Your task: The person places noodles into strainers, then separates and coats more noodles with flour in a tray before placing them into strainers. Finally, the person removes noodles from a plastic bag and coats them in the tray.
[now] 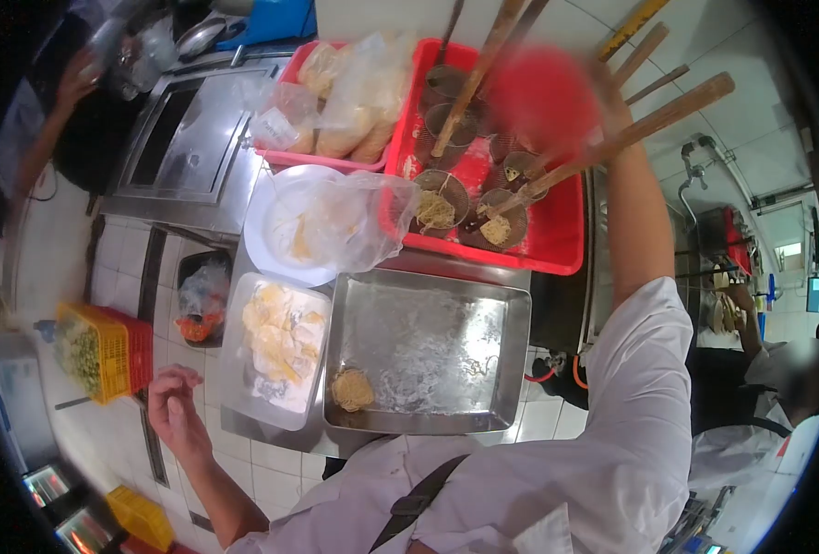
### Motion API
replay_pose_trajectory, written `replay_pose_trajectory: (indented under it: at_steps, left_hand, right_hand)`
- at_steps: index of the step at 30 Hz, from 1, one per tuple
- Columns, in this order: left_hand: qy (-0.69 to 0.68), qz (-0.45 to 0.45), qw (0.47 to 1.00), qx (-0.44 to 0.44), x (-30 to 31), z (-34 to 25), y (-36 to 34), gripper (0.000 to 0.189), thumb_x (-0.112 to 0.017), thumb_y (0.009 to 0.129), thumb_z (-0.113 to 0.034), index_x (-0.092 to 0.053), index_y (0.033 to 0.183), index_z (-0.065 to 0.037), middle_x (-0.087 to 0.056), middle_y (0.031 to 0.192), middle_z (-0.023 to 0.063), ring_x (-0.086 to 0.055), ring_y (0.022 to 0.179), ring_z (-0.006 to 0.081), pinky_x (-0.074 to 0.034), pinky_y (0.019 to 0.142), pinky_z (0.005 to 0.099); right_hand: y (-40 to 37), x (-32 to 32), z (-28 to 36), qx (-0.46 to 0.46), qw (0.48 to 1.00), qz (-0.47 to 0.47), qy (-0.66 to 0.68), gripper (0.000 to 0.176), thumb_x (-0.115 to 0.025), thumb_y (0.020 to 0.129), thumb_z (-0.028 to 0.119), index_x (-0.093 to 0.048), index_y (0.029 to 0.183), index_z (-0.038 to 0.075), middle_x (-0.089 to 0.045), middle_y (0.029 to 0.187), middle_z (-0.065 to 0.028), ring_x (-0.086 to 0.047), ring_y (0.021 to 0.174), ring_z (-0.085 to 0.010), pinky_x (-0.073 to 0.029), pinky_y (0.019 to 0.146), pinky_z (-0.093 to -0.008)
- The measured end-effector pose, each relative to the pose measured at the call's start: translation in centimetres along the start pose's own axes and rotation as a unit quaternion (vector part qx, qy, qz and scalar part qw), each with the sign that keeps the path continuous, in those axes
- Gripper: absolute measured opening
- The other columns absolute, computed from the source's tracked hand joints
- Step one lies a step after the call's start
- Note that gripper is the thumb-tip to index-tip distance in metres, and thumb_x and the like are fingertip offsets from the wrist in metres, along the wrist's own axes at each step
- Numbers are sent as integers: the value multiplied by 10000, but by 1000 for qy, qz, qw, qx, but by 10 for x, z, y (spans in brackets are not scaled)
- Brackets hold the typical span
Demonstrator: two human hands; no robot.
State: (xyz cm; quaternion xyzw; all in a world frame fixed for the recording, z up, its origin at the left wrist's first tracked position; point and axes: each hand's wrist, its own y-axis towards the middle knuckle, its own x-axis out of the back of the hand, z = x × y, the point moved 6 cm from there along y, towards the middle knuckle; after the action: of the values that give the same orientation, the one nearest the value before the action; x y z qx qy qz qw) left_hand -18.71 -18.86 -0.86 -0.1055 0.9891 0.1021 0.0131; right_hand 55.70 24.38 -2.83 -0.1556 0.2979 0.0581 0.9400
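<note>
Blurred red object partly hides the right hand.

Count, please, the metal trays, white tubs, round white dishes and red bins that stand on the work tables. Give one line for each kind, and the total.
Metal tray: 1
White tub: 1
Round white dish: 1
Red bins: 2
Total: 5

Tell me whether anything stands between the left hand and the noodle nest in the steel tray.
Yes: the white plastic tray of powder-dusted pieces lies between the left hand and the noodle nest, then the steel tray's raised side. Nothing visible covers the nest from above.
</note>
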Motion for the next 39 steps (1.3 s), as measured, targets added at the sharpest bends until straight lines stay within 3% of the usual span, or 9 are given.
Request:
replay_pose_trajectory:
  at_steps: [2,4,5,12,15,22,35,38,39]
  left_hand:
    - [1,4,1000,1,-1,2,1,352,-635,945,-365,-552,1047,-39,-523,1048,113,-531,957,220,-442,891,377]
    - [26,13,999,23,-3,8,0,358,-634,944,-359,-553,1063,-32,-530,1076,121,-538,964,219,-443,903,373]
    - [27,14,999,22,-3,7,-1,358,-634,944,-359,-553,1063,-32,-530,1076,121,-538,964,219,-443,903,373]
    - [46,36,998,29,-4,7,-13,332,-621,951,-322,-559,1086,-25,-543,1083,119,-542,967,211,-444,910,362]
    - [46,33,998,31,-6,7,-17,318,-605,959,-324,-556,1079,-34,-536,1076,115,-534,972,208,-445,899,361]
    - [46,29,998,33,0,14,-21,316,-603,962,-314,-555,1066,-19,-540,1049,113,-533,962,211,-441,898,353]
    - [37,51,998,17,-12,9,-11,323,-612,957,-321,-563,1066,-21,-545,1049,120,-533,966,213,-443,898,356]
    - [34,28,999,18,-2,5,-19,320,-614,956,-322,-563,1058,-23,-549,1044,122,-532,962,209,-441,898,354]
    - [35,18,999,20,0,5,-21,321,-616,956,-324,-562,1056,-24,-550,1041,123,-532,959,208,-440,898,353]
  right_hand:
    - [-25,-22,0,109,959,-39,-258,359,-698,834,327,-712,785,-28,-672,747,-224,-695,754,-345,-540,654,-426]
    - [-44,-49,-9,219,562,-163,-781,383,-705,833,341,-710,801,-41,-675,766,-237,-697,770,-353,-543,669,-431]
    - [-42,-52,-19,200,518,-191,-809,396,-709,832,348,-710,809,-47,-677,776,-243,-698,779,-358,-544,677,-434]
    - [-35,-75,-90,80,487,-263,-829,477,-730,827,391,-706,857,-85,-687,836,-283,-703,829,-383,-551,722,-450]
    - [-24,-62,-116,61,583,-258,-768,557,-782,770,415,-687,919,-113,-682,937,-310,-689,905,-428,-542,792,-476]
    - [-16,-67,-48,161,421,-212,-867,403,-749,792,353,-709,796,-48,-680,815,-272,-692,851,-405,-548,765,-478]
    - [-100,-138,19,460,530,3,-713,323,-625,806,214,-607,637,-61,-583,630,-229,-610,630,-337,-484,650,-452]
    - [-88,-128,27,374,442,-192,-793,259,-624,776,192,-620,650,-34,-610,670,-219,-637,695,-341,-500,662,-448]
    - [-90,-141,26,379,308,-145,-861,227,-626,763,189,-636,666,-17,-621,689,-212,-649,722,-344,-512,676,-447]
